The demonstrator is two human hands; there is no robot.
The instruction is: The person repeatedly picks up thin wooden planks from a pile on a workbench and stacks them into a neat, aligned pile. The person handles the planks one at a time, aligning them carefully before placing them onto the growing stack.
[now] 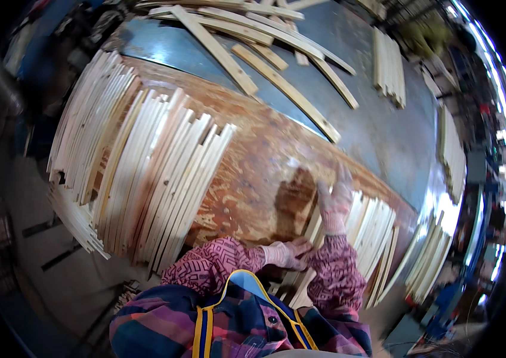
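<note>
Your right hand (336, 194) lies open, thumb apart, seemingly gripping nothing, over the wood strips (371, 230) on the plywood board's (244, 179) right part; your left (285, 255) sits by its near edge, grip untellable; even pressure should keep ends flush; your right sleeve (337, 271) hides some strips.

Pale wooden strips (373, 230) lie side by side, aslant, on the right of the brown plywood (247, 173).
</note>
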